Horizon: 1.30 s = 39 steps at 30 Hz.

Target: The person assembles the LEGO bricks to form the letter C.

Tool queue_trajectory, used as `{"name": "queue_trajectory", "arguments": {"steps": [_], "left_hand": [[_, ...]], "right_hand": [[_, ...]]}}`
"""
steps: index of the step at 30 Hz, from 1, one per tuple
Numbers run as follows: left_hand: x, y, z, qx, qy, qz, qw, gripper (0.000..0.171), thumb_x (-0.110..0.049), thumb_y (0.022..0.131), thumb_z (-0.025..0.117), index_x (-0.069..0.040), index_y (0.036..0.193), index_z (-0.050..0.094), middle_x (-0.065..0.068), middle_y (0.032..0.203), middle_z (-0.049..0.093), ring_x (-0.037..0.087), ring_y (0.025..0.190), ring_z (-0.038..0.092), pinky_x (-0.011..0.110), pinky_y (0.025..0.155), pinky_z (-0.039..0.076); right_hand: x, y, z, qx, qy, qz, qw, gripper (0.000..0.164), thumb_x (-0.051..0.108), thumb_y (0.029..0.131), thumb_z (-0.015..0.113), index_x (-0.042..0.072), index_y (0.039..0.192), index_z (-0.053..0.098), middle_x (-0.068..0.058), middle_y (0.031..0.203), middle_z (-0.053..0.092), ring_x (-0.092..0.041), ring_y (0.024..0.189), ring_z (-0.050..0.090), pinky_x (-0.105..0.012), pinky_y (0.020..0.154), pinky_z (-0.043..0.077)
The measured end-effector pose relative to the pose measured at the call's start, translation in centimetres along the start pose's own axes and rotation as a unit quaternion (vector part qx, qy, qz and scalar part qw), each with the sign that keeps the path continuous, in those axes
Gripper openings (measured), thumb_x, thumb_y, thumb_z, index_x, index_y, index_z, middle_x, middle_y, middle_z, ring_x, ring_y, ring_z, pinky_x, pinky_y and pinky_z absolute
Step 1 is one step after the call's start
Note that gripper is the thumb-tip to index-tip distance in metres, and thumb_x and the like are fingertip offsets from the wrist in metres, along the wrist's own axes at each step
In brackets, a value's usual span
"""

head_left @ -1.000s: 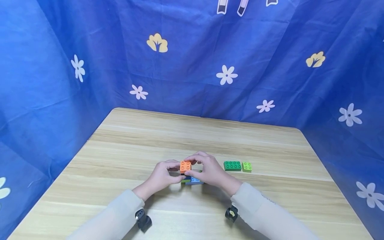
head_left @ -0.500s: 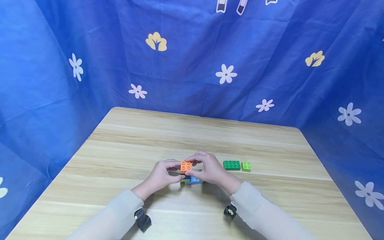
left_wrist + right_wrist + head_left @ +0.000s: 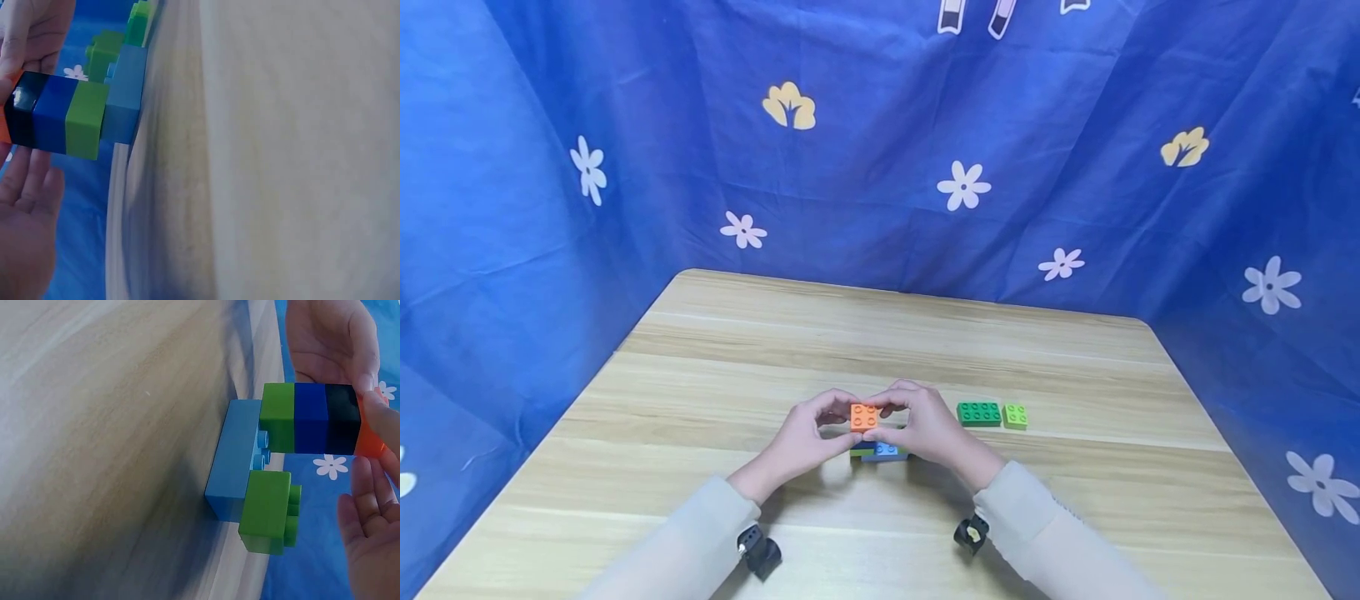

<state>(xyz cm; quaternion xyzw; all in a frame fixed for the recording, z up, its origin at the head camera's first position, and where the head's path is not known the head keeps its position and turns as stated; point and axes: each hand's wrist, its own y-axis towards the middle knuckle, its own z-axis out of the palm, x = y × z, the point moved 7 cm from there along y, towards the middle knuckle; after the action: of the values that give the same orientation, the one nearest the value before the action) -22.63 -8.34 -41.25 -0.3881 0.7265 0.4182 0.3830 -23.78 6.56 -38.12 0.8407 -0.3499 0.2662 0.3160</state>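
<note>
An orange brick (image 3: 863, 416) tops a stack of building bricks. Below it come a black brick (image 3: 342, 419), a dark blue brick (image 3: 310, 419) and a green brick (image 3: 278, 419). These stand on one end of a long light blue brick (image 3: 232, 456), which lies on the table. Another green brick (image 3: 265, 512) sits at the base's right end, its studs bare. My left hand (image 3: 800, 435) pinches the orange brick from the left, thumb in front and index finger behind. From the right, my right hand (image 3: 928, 427) pinches the same brick with thumb and index finger.
Right of the hands, a dark green brick (image 3: 979, 414) and a small lime brick (image 3: 1016, 416) lie side by side on the wooden table (image 3: 880, 333). A blue patterned cloth (image 3: 880, 125) hangs around the table's back and sides.
The left thumb and index finger have moved up the stack to the orange brick. The right hand stays on it. The loose bricks lie where they were.
</note>
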Motion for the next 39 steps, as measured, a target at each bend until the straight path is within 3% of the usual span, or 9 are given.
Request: {"name": "queue_trajectory", "arguments": {"steps": [13, 20, 25, 29, 39], "left_hand": [[0.3, 0.0, -0.3, -0.028, -0.027, 0.005, 0.9992, 0.035, -0.001, 0.075, 0.078, 0.0, 0.107, 0.066, 0.006, 0.1, 0.068, 0.019, 0.094, 0.063, 0.036, 0.09, 0.051], [0.1, -0.1, -0.2, -0.025, -0.016, 0.005, 0.9995, 0.035, -0.001, 0.074, 0.078, 0.0, 0.108, 0.069, 0.009, 0.107, 0.068, 0.023, 0.099, 0.062, 0.037, 0.089, 0.052], [0.2, 0.0, -0.3, -0.024, -0.011, -0.008, 0.9996, 0.036, -0.002, 0.075, 0.078, 0.0, 0.109, 0.068, 0.009, 0.106, 0.068, 0.023, 0.097, 0.063, 0.038, 0.089, 0.052], [0.2, -0.1, -0.2, -0.022, -0.019, -0.019, 0.9994, 0.037, -0.002, 0.076, 0.077, 0.001, 0.111, 0.067, 0.01, 0.106, 0.067, 0.023, 0.096, 0.063, 0.039, 0.09, 0.051], [0.4, -0.1, -0.1, -0.025, -0.01, -0.023, 0.9994, 0.036, -0.002, 0.075, 0.077, -0.001, 0.11, 0.068, 0.007, 0.103, 0.068, 0.022, 0.095, 0.064, 0.035, 0.089, 0.051]], "right_hand": [[-0.4, -0.2, 0.3, -0.014, 0.031, 0.002, 0.999, 0.039, 0.019, 0.072, 0.084, 0.011, 0.108, 0.071, 0.009, 0.093, 0.063, -0.007, 0.085, 0.06, -0.026, 0.082, 0.052], [-1.4, -1.0, 0.5, -0.01, 0.064, 0.012, 0.998, 0.047, 0.027, 0.078, 0.079, 0.014, 0.121, 0.064, 0.007, 0.109, 0.063, -0.012, 0.095, 0.06, -0.035, 0.085, 0.052], [-3.0, -2.0, -0.4, -0.017, 0.071, 0.023, 0.997, 0.052, 0.026, 0.078, 0.08, 0.014, 0.124, 0.06, -0.005, 0.114, 0.064, -0.016, 0.098, 0.06, -0.044, 0.087, 0.051], [-4.5, -2.9, -1.8, -0.02, 0.048, 0.037, 0.998, 0.052, 0.027, 0.078, 0.08, 0.014, 0.125, 0.06, -0.009, 0.116, 0.063, -0.015, 0.099, 0.059, -0.043, 0.088, 0.05], [-7.7, -5.1, -6.1, -0.039, -0.047, 0.058, 0.996, 0.055, 0.029, 0.075, 0.082, 0.013, 0.123, 0.061, -0.005, 0.111, 0.065, -0.016, 0.099, 0.06, -0.043, 0.089, 0.049]]}}
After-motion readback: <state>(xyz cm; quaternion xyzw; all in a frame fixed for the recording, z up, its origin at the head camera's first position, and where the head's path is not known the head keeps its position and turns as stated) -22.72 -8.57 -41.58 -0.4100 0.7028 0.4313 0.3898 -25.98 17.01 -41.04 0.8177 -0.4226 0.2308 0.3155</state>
